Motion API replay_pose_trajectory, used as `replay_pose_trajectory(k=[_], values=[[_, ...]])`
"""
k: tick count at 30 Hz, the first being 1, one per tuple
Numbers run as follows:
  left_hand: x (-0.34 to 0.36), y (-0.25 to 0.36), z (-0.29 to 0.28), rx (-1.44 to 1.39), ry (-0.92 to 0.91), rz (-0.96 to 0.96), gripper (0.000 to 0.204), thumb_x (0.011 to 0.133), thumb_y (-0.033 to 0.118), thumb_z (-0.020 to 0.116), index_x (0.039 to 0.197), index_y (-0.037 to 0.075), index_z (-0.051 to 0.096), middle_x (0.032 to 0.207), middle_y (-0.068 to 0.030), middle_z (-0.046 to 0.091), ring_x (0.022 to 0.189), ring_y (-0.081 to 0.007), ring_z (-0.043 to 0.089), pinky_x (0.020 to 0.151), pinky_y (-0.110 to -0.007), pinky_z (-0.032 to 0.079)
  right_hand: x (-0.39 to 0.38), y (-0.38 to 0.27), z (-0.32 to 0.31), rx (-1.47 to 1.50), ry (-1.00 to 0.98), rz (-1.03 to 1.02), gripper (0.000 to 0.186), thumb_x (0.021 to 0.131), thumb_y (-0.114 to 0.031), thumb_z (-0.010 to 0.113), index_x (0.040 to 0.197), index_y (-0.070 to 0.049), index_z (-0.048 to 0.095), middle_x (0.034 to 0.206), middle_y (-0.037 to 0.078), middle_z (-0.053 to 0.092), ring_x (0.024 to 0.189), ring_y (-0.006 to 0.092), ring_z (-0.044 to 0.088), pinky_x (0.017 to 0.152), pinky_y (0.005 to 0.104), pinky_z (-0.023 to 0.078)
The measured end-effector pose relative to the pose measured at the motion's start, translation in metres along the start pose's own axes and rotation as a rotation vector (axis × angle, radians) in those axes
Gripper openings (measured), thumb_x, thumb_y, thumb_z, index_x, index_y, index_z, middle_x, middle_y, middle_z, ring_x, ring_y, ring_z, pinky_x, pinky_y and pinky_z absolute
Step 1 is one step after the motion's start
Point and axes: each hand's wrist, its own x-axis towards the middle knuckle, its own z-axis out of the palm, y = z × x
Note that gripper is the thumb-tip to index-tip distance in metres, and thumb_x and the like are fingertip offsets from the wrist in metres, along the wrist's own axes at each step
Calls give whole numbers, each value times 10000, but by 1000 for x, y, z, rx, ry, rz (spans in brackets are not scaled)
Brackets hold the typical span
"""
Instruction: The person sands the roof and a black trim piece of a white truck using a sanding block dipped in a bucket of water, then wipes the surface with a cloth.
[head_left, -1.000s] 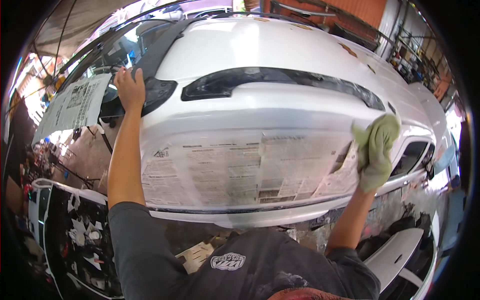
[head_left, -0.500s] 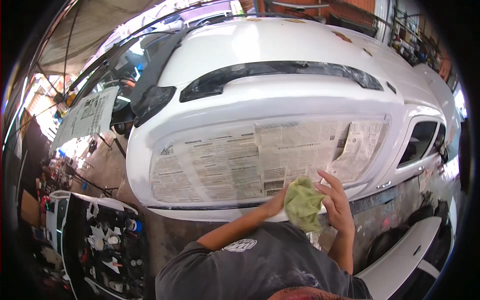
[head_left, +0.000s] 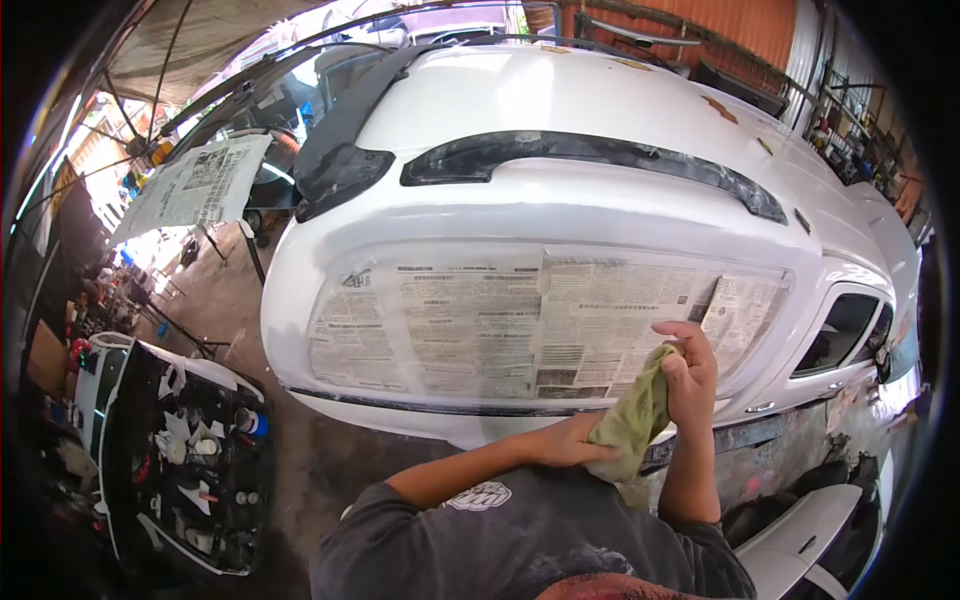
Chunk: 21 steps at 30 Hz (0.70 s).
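Note:
A yellow-green cloth is stretched slantwise between my two hands, in front of my chest. My left hand grips its lower end, with the fingers partly hidden behind the cloth. Higher up and to the right, my right hand closes on the cloth's upper end between thumb and fingers, its index finger curved outward. Just beyond the hands stands a white vehicle, its side window covered with taped newspaper. Neither hand appears to touch the vehicle.
A black roof rail runs along the vehicle's top. At lower left, a black car panel holds cans, papers and tools. A newspaper-covered piece rests on a stand at far left. A pale panel lies at lower right.
The cloth has gone from a bunched wad to a longer, stretched shape. My right hand has risen slightly and closed on its upper end. The whole view has shifted a little.

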Motion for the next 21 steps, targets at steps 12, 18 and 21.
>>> replay_pose_trajectory(k=[12, 18, 21], values=[[-78, -17, -25, -190, 502, 80, 546, 995, 246, 666, 1450, 18, 468, 1245, -57, 634, 1075, -115, 586, 942, -316, 485, -58, 136, 60, 330, 22, 753, 298, 1017, -321, 592, 1104, -37, 617, 995, 17, 611, 929, 100, 560, 846, 281, 468], [-84, -24, -34, -461, 552, -133, 498, 997, 260, 662, 1398, 1, 520, 1254, -77, 620, 1143, -169, 567, 1024, -343, 437, -73, 142, 89, 682, -382, 876, 476, 1053, -344, 470, 1368, 2, 557, 1376, 147, 564, 1321, 217, 496, 1100, 372, 402], [-79, -25, -36, 238, 865, 277, 598, 974, 263, 686, 1448, -15, 449, 1373, -147, 533, 1246, -236, 516, 1098, -377, 374, -81, 170, 94, 194, -615, 765, 464, 1043, -319, 485, 1382, -10, 554, 1379, 132, 590, 1283, 208, 530, 1089, 363, 410]])
